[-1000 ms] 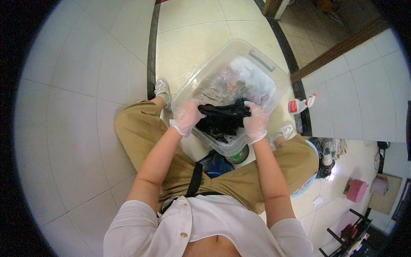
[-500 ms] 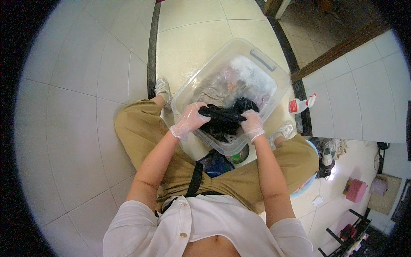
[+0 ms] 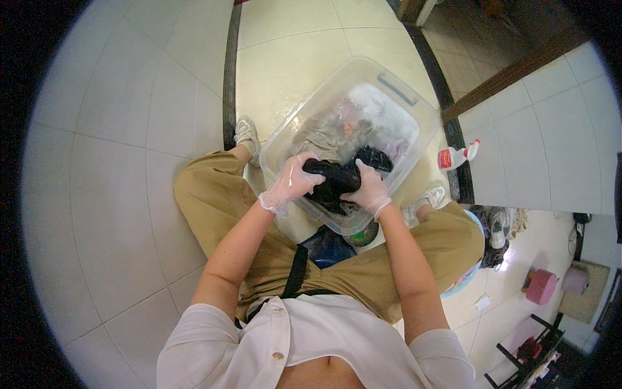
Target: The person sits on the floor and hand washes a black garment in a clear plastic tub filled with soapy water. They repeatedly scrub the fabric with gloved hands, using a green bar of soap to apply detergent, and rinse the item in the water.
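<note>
Both my hands wear thin clear gloves and grip a wet black garment (image 3: 335,180) over the near side of a clear plastic tub (image 3: 288,123). My left hand (image 3: 293,181) is closed on its left part, and my right hand (image 3: 368,188) is closed on its right part, so the cloth bunches between them. More black cloth (image 3: 374,158) lies in the tub just beyond my right hand. Greyish-beige clothes (image 3: 317,139) soak on the tub's left side. White suds (image 3: 376,107) cover the water at the far end.
A white spray bottle (image 3: 457,155) with a red label stands right of the tub by the wall. Between my legs lie a dark blue bag (image 3: 328,247) and a round green-marked object (image 3: 363,235). Shoes (image 3: 497,230), a pink stool (image 3: 541,286) and a black rack (image 3: 528,347) are at the right.
My right hand has moved left toward my left hand and turned inward. The black garment, stretched between them before, is now bunched up.
</note>
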Available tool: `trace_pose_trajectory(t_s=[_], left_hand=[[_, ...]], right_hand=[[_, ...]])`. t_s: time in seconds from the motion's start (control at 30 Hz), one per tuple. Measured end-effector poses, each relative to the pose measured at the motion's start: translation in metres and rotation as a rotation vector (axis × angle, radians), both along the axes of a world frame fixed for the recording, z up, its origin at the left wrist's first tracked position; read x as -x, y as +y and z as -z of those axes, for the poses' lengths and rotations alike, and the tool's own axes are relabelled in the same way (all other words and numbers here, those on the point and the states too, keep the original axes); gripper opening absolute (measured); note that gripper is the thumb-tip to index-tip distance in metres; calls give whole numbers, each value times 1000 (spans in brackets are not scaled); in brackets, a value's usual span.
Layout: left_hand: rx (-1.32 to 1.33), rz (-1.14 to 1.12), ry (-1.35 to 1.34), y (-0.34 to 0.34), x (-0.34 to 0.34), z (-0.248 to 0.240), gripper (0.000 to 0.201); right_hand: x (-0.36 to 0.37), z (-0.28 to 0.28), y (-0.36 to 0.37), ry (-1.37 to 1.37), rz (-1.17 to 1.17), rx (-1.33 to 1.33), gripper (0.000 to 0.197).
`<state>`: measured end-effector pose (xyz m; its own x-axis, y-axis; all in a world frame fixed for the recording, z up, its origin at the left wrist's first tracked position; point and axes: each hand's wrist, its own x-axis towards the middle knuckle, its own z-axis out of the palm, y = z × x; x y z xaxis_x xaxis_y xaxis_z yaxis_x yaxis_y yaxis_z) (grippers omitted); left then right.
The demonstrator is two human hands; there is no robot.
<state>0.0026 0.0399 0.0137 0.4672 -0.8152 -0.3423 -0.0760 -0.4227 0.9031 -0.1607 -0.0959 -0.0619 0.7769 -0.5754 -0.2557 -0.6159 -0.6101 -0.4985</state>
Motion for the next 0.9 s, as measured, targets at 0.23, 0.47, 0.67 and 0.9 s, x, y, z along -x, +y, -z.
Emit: trace_pose_trajectory(t_s=[0.23,0.47,0.67,0.9], left_hand=[[379,-262,504,10,9,-23,33],[289,-371,508,-2,-15,-38,28],[125,-459,858,-9,-26,-35,28],[48,-241,519,-14,-58,-29,38]], right_hand=[[-3,34,0,-637,3,26,46],[-5,3,-35,-956,618,-1137,44],[9,-64,-26,-934,471,-1162,39],[0,-94,-1,-850,397,-681,29]])
